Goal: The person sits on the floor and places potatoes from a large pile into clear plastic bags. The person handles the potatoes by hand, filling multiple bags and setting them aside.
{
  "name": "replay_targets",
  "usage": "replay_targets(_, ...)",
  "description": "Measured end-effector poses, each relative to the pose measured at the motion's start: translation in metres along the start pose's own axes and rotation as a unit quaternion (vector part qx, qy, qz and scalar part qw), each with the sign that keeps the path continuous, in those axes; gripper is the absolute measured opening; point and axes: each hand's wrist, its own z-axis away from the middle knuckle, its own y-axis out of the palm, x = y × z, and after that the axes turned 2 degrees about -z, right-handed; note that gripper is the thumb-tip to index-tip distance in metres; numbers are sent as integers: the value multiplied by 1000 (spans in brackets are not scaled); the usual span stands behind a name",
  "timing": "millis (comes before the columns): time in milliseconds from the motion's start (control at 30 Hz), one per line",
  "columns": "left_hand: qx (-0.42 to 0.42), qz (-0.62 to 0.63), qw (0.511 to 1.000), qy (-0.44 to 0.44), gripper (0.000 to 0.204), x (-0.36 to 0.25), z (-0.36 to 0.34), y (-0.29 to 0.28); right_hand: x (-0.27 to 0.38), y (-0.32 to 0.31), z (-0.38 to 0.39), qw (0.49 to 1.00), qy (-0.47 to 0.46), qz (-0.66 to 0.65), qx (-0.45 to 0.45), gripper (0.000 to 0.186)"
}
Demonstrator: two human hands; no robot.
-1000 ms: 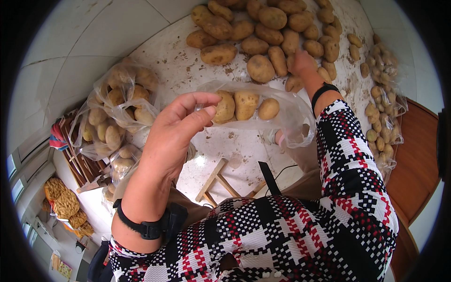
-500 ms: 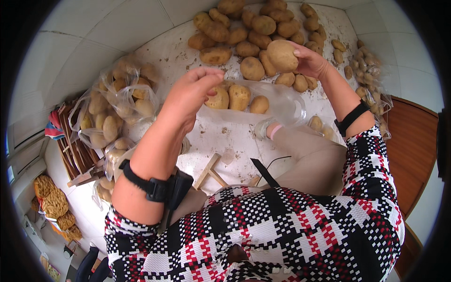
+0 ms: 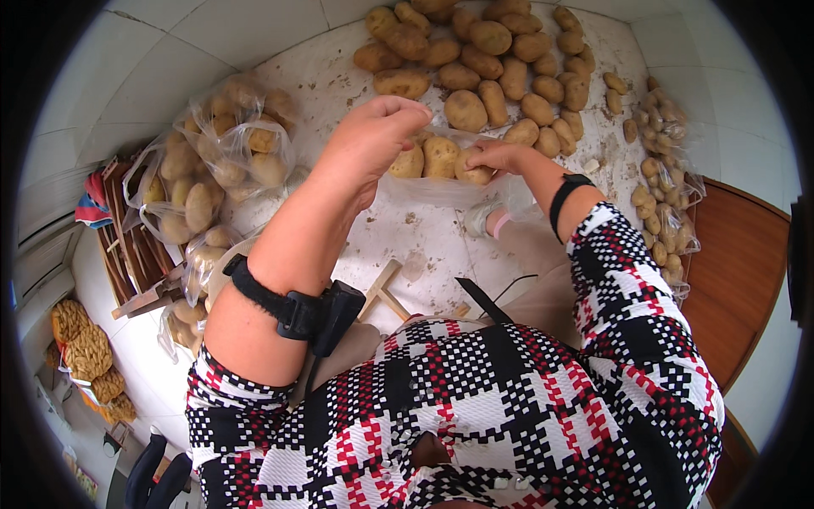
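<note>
My left hand [image 3: 380, 136] is curled closed above the left end of a clear plastic bag [image 3: 424, 188]; what its fingers hold is hidden. Inside the bag lie big pale potatoes [image 3: 439, 158]. My right hand [image 3: 497, 156] grips a potato [image 3: 473, 172] at the bag's right end, next to those potatoes. Just beyond, many loose brown potatoes [image 3: 465, 110] lie on the dirt-speckled white surface [image 3: 314, 76].
Filled bags of potatoes [image 3: 199, 206] stand at left, more [image 3: 666, 220] along the right wall. A wooden rack [image 3: 136, 237], yellow mesh sacks [image 3: 89, 356], a wooden panel [image 3: 733, 263] and a small wooden stool [image 3: 381, 284] surround me. My shoe [image 3: 480, 219] shows below the bag.
My right hand took a potato from the pile and has brought it down and left into the bag. My left hand has risen slightly, fingers still curled.
</note>
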Motion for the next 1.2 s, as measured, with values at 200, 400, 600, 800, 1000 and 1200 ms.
replay_targets(200, 4, -4, 1000, -8, 32, -4, 0, -1, -22, 11, -45, 922, -57, 349, -158, 72)
replay_targets(400, -7, -23, 999, -27, 31, -9, -2, 2, -23, 19, -32, 916, -97, 349, -171, 51)
replay_targets(600, 4, -28, 999, -23, 30, -10, -1, 3, 15, -17, 7, 918, -216, 323, -73, 38)
replay_targets(800, 15, -19, 999, -34, 26, -12, -3, 3, 50, -86, 4, 962, -246, -58, -104, 12)
replay_targets(1000, 38, 3, 998, -58, 24, -16, -7, -1, 47, -107, -76, 898, -176, 265, -304, 33)
replay_targets(1200, 41, 2, 997, -68, 27, -19, -10, -6, 53, -81, -117, 902, -36, 321, -287, 55)
